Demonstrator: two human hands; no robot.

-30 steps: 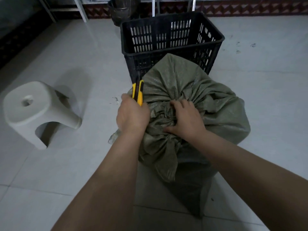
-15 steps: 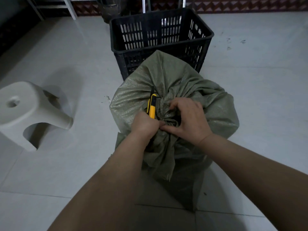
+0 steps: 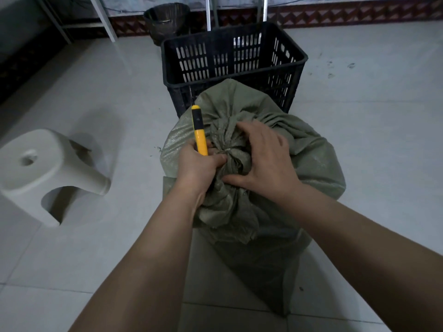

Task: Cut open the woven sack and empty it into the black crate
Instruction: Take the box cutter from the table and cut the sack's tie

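Note:
A full green woven sack point(image 3: 311, 164) stands on the floor in front of me, its neck tied in a bunched knot. My left hand point(image 3: 197, 165) grips a yellow-and-black utility knife point(image 3: 199, 130), held upright against the left side of the knot. My right hand point(image 3: 266, 156) clutches the knot from the right, fingers spread over the gathered cloth. Whether a blade is extended I cannot see. The black slotted crate point(image 3: 233, 34) stands right behind the sack, and its visible inside is empty.
A white plastic stool point(image 3: 43, 173) sits on the tiled floor to my left. A dark woven basket point(image 3: 165, 19) and metal legs point(image 3: 104, 19) stand by the back wall. Light floor tiles stretch out to the right of the sack.
My left hand with the knife has come from the sack's left edge in to the knot. My right hand has closed around the knot. The camera view has shifted slightly.

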